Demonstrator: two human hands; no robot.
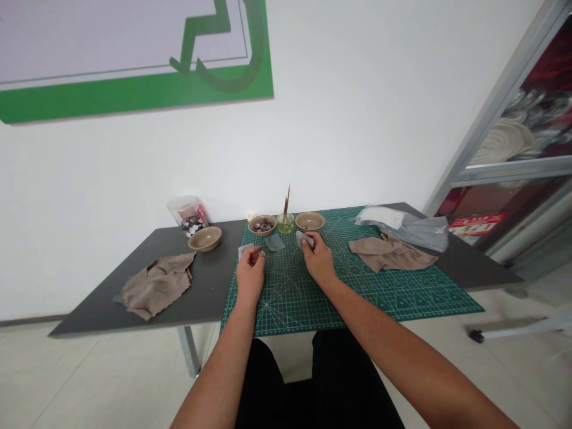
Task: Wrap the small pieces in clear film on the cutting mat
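Observation:
My right hand [318, 259] is closed in a pinch around a small pale-grey folded piece [302, 238], cloth or paper, held above the green cutting mat [286, 298]. My left hand [251, 271] is closed too, fingertips together; what sits between them is too small to make out. Just behind those fingertips shows a whitish piece [243, 249]. Between the hands, a thin grey-blue square sheet [274, 242] lies on the mat. Beyond it are a bowl of small dark pieces [263, 225], a glass jar [286, 224] with thin sticks or brushes, and another bowl [310, 221].
Left on the dark table [208, 298] lie a brown cloth [158, 285], a bowl [205, 238] and a tipped clear tub [188, 214]. To the right are another brown cloth [391, 251] and a plastic bag [415, 227]. A white wall [357, 119] stands behind.

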